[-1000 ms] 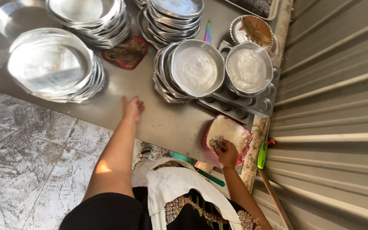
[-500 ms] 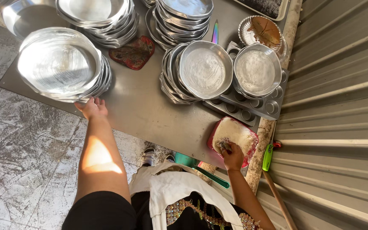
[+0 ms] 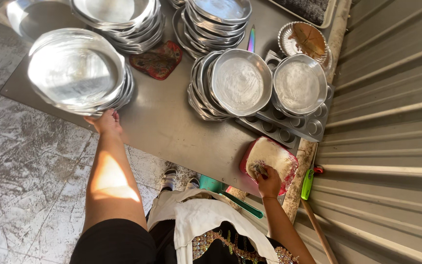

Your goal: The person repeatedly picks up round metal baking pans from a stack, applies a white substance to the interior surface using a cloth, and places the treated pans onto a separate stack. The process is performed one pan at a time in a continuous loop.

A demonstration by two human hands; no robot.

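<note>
My left hand (image 3: 105,121) grips the near rim of the top round metal pan (image 3: 76,70) on a stack at the left of the steel table (image 3: 172,127); the pan is tilted up. My right hand (image 3: 268,180) reaches into a red-rimmed bowl of white paste (image 3: 272,159) at the table's near right corner, fingers closed on something small that I cannot make out. Another stack of round pans (image 3: 235,83) and a single pan (image 3: 299,83) lie in the middle.
More pan stacks (image 3: 118,19) stand at the back. A red mitt (image 3: 159,58) lies between stacks. A muffin tray (image 3: 294,129) sits under the right pans. A corrugated metal wall (image 3: 391,122) runs along the right. A green-handled tool (image 3: 307,183) leans there.
My left hand moved from the middle of the table to the left stack and took hold of the top pan, lifting its edge. The right hand stayed in the bowl.
</note>
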